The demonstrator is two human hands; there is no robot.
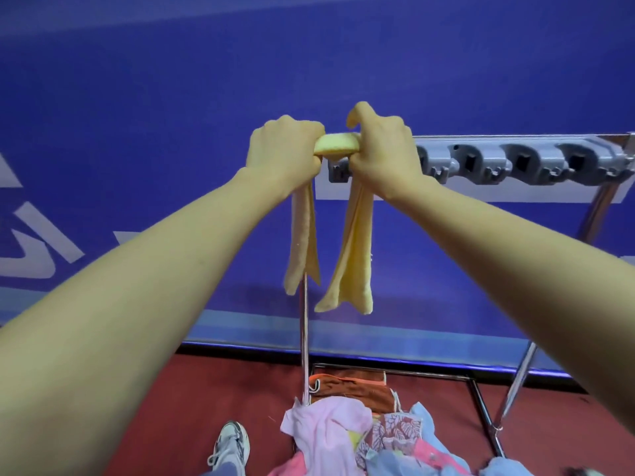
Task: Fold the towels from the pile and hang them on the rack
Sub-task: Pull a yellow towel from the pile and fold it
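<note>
Both hands grip a yellow towel at chest height, bunched into a short roll between them. My left hand closes on its left part and my right hand on its right part. Two loose ends hang down below the hands. The towel is held at the left end of the rack, a metal bar carrying a row of grey clip holders. The pile of pink, blue and patterned towels lies low in front of me, with a brown towel behind it.
A blue wall panel stands close behind the rack. The rack's chrome legs run down to the red floor on the right, and a thin upright pole stands on the left. My shoe is near the pile's left side.
</note>
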